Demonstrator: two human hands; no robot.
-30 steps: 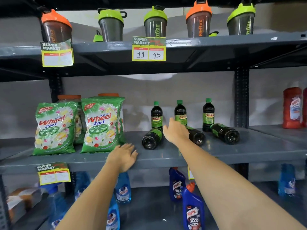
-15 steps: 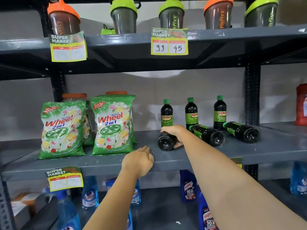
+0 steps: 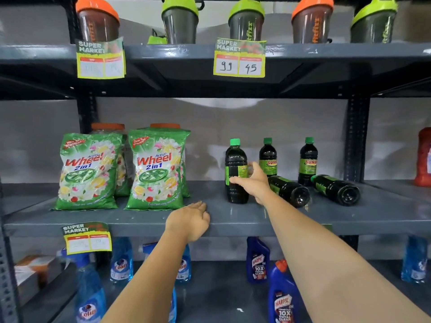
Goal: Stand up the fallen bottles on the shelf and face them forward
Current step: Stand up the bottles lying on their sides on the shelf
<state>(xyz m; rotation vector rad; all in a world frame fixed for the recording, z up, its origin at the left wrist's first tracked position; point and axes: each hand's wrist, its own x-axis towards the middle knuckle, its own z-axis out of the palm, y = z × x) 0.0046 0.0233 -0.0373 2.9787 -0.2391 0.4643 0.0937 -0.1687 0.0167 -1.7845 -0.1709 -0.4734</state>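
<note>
The dark bottle [image 3: 236, 171] with a green cap stands upright on the grey metal shelf [image 3: 233, 217], and the right hand [image 3: 253, 183] is wrapped around its label, which seems turned to the side. Just right of it, two same bottles [image 3: 289, 191] [image 3: 335, 188] lie on their sides, bottoms toward the front. Two more [image 3: 268, 157] [image 3: 308, 159] stand behind them. The left hand [image 3: 190, 221] rests flat and relaxed on the shelf's front edge, holding nothing. Glossy green detergent bags [image 3: 157, 169] stand at the left.
</note>
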